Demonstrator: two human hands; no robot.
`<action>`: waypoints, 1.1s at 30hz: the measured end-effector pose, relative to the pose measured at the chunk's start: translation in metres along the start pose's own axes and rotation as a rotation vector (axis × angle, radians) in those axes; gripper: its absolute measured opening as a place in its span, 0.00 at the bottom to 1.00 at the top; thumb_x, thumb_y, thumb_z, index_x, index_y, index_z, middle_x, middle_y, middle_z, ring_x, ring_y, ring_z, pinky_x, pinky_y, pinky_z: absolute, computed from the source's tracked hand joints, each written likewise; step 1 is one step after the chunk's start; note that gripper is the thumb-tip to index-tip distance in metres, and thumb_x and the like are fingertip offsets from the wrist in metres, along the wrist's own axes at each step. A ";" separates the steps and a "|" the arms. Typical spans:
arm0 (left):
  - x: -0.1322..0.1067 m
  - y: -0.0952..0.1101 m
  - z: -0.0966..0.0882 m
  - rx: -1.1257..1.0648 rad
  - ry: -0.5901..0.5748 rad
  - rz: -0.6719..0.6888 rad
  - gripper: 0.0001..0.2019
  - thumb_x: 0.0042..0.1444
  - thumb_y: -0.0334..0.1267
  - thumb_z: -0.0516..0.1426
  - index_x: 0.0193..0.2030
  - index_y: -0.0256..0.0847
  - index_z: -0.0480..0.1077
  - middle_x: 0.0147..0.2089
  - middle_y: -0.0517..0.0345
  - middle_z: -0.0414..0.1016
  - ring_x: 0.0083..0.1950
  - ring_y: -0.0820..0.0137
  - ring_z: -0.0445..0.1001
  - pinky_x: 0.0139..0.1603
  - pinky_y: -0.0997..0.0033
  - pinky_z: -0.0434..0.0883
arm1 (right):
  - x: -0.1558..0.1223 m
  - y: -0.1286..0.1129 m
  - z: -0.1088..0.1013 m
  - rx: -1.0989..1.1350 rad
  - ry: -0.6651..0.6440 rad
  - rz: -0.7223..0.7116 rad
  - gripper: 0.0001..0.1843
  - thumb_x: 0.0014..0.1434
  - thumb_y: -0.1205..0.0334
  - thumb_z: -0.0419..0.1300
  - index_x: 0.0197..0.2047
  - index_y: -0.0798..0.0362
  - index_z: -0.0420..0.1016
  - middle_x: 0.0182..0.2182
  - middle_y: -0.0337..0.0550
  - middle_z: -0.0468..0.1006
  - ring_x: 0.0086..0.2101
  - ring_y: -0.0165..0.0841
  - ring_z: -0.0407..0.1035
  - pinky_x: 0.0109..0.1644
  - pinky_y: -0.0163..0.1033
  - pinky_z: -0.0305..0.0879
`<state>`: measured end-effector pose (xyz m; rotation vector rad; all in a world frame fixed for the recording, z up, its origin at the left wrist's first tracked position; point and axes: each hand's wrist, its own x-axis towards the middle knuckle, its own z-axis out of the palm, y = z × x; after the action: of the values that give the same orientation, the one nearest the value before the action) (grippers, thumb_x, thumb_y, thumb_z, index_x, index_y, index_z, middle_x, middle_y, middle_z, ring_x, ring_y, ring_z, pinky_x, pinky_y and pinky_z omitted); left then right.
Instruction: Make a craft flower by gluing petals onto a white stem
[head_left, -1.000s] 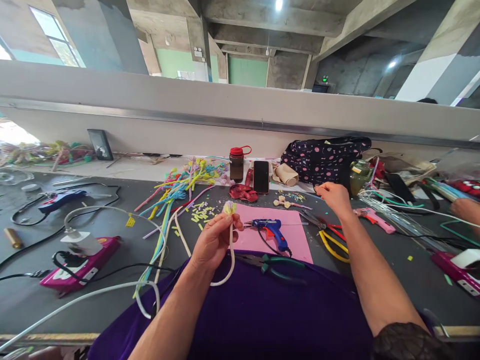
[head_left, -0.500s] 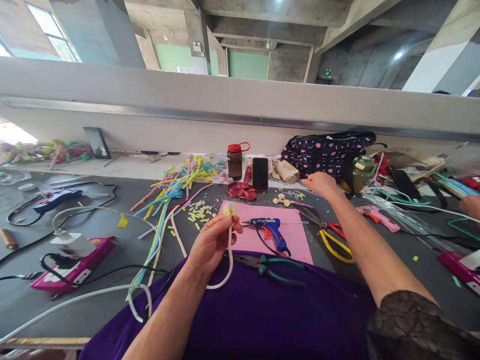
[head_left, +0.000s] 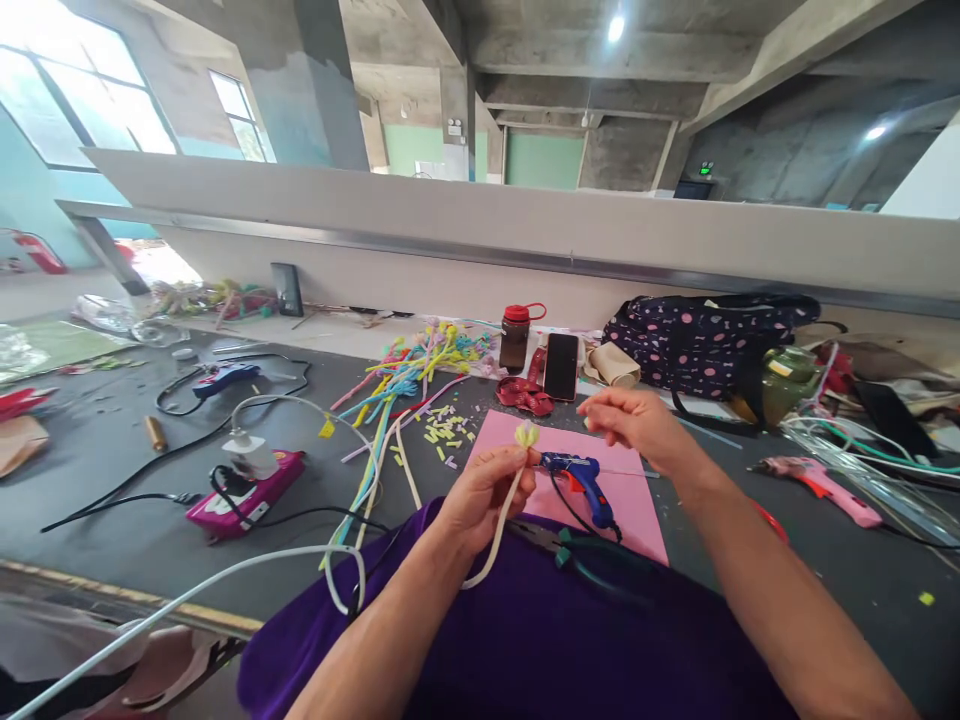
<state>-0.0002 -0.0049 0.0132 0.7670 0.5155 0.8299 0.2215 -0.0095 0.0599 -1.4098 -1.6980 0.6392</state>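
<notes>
My left hand (head_left: 487,495) pinches a cream cord (head_left: 504,530) just below a small pale-yellow flower-like tip (head_left: 527,436). The cord's lower part loops down in front of my purple apron (head_left: 480,650). My right hand (head_left: 634,425) hangs over the back right of a pink sheet (head_left: 637,510), thumb and fingers drawn together. Whatever they hold, if anything, is too small to make out. On the sheet, just right of my left hand, lies a blue glue gun (head_left: 589,480). Green-handled pliers (head_left: 592,560) rest at my lap edge.
Chenille stems (head_left: 420,365) and cut yellow bits (head_left: 444,430) lie left of the sheet. Behind stand a red-capped bottle (head_left: 515,340), a phone (head_left: 561,368) and a patterned bag (head_left: 705,345). A magenta power strip (head_left: 247,495) is at left, a pink glue gun (head_left: 825,488) at right.
My right hand has come back from near the bag toward my left hand. My left hand still holds the cord. The view has turned left.
</notes>
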 end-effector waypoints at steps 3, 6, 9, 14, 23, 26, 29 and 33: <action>-0.003 -0.002 0.001 0.038 -0.030 0.002 0.10 0.46 0.40 0.61 0.31 0.33 0.73 0.18 0.60 0.68 0.16 0.82 0.59 0.16 0.81 0.51 | -0.009 -0.019 0.023 0.267 -0.186 -0.012 0.17 0.54 0.54 0.59 0.45 0.53 0.73 0.34 0.42 0.75 0.26 0.27 0.66 0.25 0.31 0.61; -0.005 -0.003 0.001 0.103 -0.070 0.012 0.09 0.47 0.39 0.61 0.28 0.34 0.72 0.19 0.59 0.69 0.16 0.81 0.60 0.16 0.80 0.49 | -0.015 -0.026 0.035 0.367 -0.299 -0.056 0.23 0.50 0.58 0.64 0.50 0.52 0.70 0.38 0.40 0.73 0.30 0.27 0.66 0.31 0.33 0.64; -0.007 -0.003 0.003 0.189 -0.101 0.040 0.11 0.47 0.40 0.60 0.22 0.34 0.70 0.19 0.58 0.70 0.16 0.82 0.58 0.16 0.79 0.46 | -0.019 -0.027 0.037 0.385 -0.343 -0.079 0.26 0.48 0.60 0.66 0.51 0.51 0.68 0.35 0.39 0.72 0.32 0.29 0.65 0.33 0.33 0.64; -0.010 -0.003 0.007 0.313 -0.100 0.069 0.11 0.48 0.41 0.60 0.23 0.35 0.70 0.20 0.59 0.71 0.16 0.82 0.56 0.17 0.78 0.46 | -0.024 -0.029 0.035 0.417 -0.378 -0.082 0.23 0.49 0.59 0.66 0.49 0.51 0.70 0.33 0.38 0.70 0.32 0.29 0.65 0.33 0.34 0.64; -0.011 -0.004 0.006 0.409 -0.141 0.115 0.12 0.50 0.43 0.59 0.24 0.34 0.70 0.21 0.59 0.71 0.17 0.82 0.53 0.18 0.77 0.47 | -0.022 -0.024 0.037 0.363 -0.354 -0.146 0.16 0.50 0.57 0.65 0.43 0.51 0.75 0.32 0.39 0.68 0.30 0.29 0.64 0.31 0.35 0.62; -0.011 -0.004 0.007 0.417 -0.136 0.105 0.13 0.50 0.44 0.59 0.24 0.35 0.70 0.21 0.59 0.71 0.17 0.82 0.54 0.18 0.77 0.47 | -0.022 -0.023 0.036 0.355 -0.360 -0.142 0.16 0.50 0.56 0.65 0.43 0.51 0.74 0.32 0.39 0.68 0.29 0.29 0.64 0.31 0.35 0.62; -0.010 -0.004 0.008 0.426 -0.109 0.089 0.13 0.49 0.45 0.60 0.25 0.35 0.71 0.19 0.60 0.69 0.17 0.82 0.54 0.18 0.77 0.47 | -0.021 -0.024 0.032 0.315 -0.341 -0.172 0.16 0.50 0.55 0.64 0.43 0.51 0.74 0.33 0.40 0.69 0.30 0.30 0.64 0.31 0.36 0.61; -0.010 -0.006 0.009 0.533 -0.061 0.108 0.14 0.48 0.46 0.60 0.30 0.34 0.73 0.19 0.62 0.67 0.17 0.82 0.51 0.18 0.77 0.46 | -0.019 -0.025 0.024 0.235 -0.266 -0.228 0.12 0.55 0.57 0.60 0.42 0.51 0.75 0.36 0.42 0.71 0.33 0.31 0.65 0.33 0.36 0.61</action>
<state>0.0030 -0.0192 0.0157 1.3154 0.6553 0.7721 0.1888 -0.0315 0.0617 -0.9833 -1.8847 0.8938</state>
